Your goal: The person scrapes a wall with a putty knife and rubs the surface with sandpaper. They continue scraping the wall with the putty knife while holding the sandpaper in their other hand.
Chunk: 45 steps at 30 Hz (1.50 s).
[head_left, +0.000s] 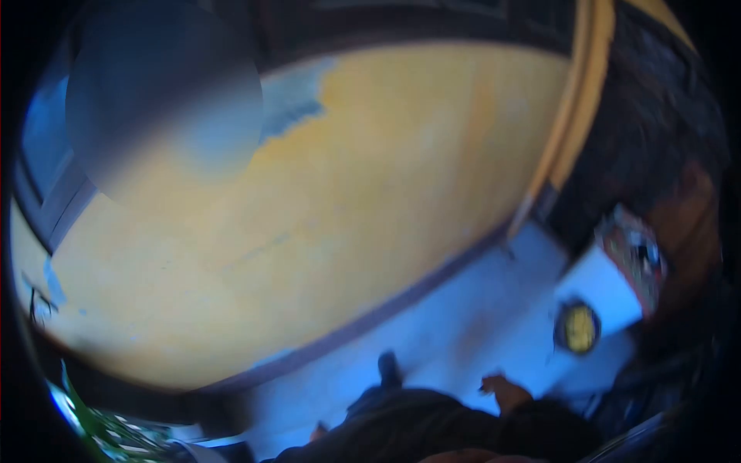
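Note:
My right hand (507, 392) hangs beside my dark-clothed body, above the pale floor. Its fingers point left and are smeared by motion, so whether they grip anything does not show. Only a small bit of my left hand (319, 432) appears at the other side of my body, its fingers hidden. Neither hand visibly touches an object. To the right of my right hand, a dark round bowl (578, 328) with yellow contents stands by a white box-like surface (606, 287).
A yellow wall (347, 201) with peeling patches runs along the pale floor (432, 339). A yellow post (575, 116) rises at the wall's right end. Mixed, blurred items (633, 251) lie at the white surface's far end. Green leaves (93, 420) stand at lower left.

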Motion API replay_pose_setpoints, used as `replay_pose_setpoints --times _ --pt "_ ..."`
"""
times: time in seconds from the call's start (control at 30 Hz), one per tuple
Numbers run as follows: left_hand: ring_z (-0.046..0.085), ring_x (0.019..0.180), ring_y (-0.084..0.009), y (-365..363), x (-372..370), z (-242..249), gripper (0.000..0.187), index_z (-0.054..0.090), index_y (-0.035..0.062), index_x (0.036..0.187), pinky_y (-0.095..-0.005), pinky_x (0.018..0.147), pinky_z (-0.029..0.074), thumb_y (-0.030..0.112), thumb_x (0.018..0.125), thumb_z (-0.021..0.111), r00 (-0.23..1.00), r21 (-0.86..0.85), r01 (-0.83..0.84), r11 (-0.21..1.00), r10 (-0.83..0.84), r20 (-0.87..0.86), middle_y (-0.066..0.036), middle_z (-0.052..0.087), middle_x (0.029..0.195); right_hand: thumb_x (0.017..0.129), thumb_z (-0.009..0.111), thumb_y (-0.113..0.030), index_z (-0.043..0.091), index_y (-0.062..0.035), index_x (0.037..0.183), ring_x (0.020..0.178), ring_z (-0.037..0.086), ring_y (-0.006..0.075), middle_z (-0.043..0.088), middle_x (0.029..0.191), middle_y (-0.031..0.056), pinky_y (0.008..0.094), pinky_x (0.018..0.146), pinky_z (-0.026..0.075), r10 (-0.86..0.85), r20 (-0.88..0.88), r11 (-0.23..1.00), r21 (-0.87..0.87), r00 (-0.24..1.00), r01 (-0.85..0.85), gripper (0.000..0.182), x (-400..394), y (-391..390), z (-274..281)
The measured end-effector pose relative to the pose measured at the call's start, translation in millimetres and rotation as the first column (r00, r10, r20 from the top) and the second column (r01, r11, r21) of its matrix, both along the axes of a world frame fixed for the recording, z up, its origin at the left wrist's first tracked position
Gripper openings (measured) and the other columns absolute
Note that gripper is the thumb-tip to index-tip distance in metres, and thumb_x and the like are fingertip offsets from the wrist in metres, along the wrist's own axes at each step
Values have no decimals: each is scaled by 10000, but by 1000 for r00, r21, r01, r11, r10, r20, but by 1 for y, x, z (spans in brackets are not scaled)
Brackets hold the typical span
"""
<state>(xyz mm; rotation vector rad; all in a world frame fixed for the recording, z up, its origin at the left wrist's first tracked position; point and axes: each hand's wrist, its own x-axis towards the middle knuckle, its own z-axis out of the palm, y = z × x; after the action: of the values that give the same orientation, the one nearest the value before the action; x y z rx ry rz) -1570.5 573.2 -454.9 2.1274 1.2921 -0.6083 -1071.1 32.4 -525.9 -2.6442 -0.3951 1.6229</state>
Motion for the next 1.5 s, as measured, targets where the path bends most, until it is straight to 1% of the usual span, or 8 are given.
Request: replay_pose_setpoints --times 0.03,0.2,0.63,0.83,1.1,1.23,1.4,1.5 --pt "667 1236 -433 8 13 3 562 657 94 1387 -573 1048 515 503 1086 416 990 21 92 996 -93 103 -240 704 1324 959 641 -497 679 -237 1417 1409 557 320 689 1421 96 625 1217 292 707 10 695 -191 707 -693 528 2 -28 -25" --pt "716 935 -508 53 54 36 603 765 -48 940 -601 832 526 456 1080 464 978 244 127 961 -163 134 -325 738 950 784 729 -260 803 -109 809 822 736 335 772 854 144 510 790 563 548 612 711 19 570 -703 170 18 92 107" --pt "757 1079 -305 -29 152 168 416 739 -61 1235 -395 926 569 293 1085 582 622 84 65 994 -106 776 -242 781 1134 836 738 -260 840 -145 979 904 772 218 818 990 42 485 583 575 729 685 265 -317 -26 -911 211 -76 373 219" --pt "690 990 -146 1 99 198 404 738 -2 1317 -314 842 536 268 1125 508 377 -327 -76 942 331 865 -92 770 1168 785 863 -488 761 -65 815 564 642 187 668 698 58 400 444 477 434 198 711 523 879 -469 436 -167 478 304" --pt "622 1256 -190 106 -38 210 482 664 19 1427 -357 1052 477 351 1133 472 194 -540 -118 834 552 811 -102 681 1408 909 832 -254 691 -78 1021 416 366 78 411 538 -47 291 383 331 289 -204 736 672 935 -81 252 -305 622 319" --pt "475 1481 -307 117 -57 261 581 518 -17 1532 -419 1219 348 389 1116 516 537 -147 -316 937 304 787 -235 539 1556 860 837 -267 722 -70 975 463 491 125 534 625 -1 311 414 400 277 -34 709 681 960 -181 256 -326 648 320" --pt "523 1401 -480 10 -60 465 663 570 -23 1443 -570 1169 403 519 1061 556 -392 300 144 943 -224 892 -250 572 1489 816 794 -267 702 -10 770 562 674 234 662 678 127 378 483 516 162 316 777 543 935 -318 277 -317 701 257" --pt "579 1326 -435 -3 -29 408 720 640 57 1353 -573 1113 447 637 925 644 -572 620 236 748 -409 711 -191 644 1384 802 780 -255 730 29 839 624 723 283 716 749 182 406 534 560 134 253 833 496 958 -248 291 -326 702 308"
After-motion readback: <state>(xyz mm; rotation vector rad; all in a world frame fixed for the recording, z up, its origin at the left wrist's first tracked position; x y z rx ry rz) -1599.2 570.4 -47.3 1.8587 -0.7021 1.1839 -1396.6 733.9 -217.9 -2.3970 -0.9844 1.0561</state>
